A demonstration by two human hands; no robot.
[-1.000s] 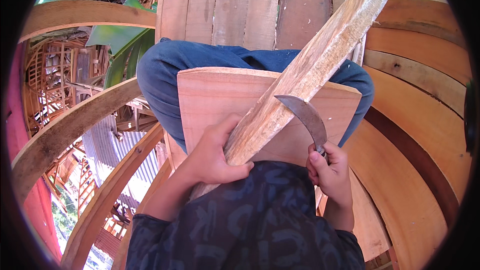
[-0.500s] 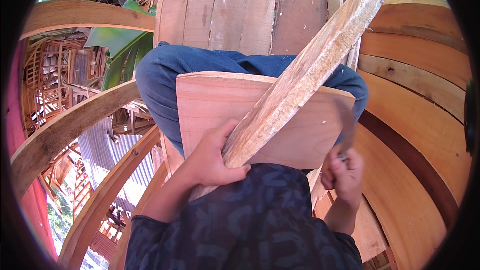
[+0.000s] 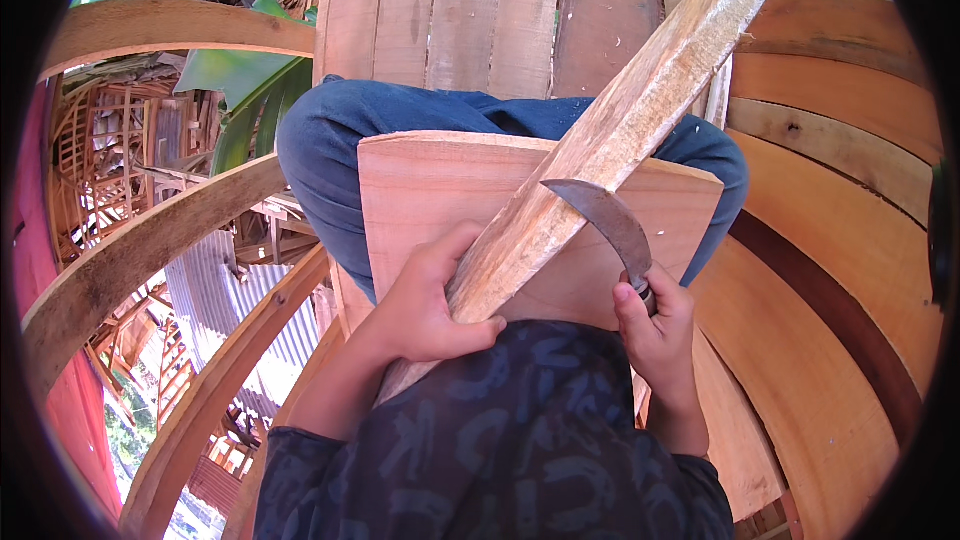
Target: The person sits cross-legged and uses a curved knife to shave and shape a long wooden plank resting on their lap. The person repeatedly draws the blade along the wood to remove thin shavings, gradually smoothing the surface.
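A long rough plank slants from my lap up to the far right. My left hand grips its near end, thumb on the side closest to me. In my right hand is a knife with a curved, sickle-like blade, its dark handle mostly covered by my fingers. The blade lies against or just over the plank's right edge, its tip pointing left across the wood; whether it bites in, I cannot tell. Beneath the plank, a flat wooden board rests across my legs in blue jeans.
Boards form a wooden floor ahead of me. On the right rises a wall of curved-looking planks. Wooden rails run along the left, with corrugated metal sheets and a large green leaf beyond them.
My right hand has brought the knife up and left, from a blurred spot beside the board onto the plank. My left hand keeps its hold, and the plank has barely shifted.
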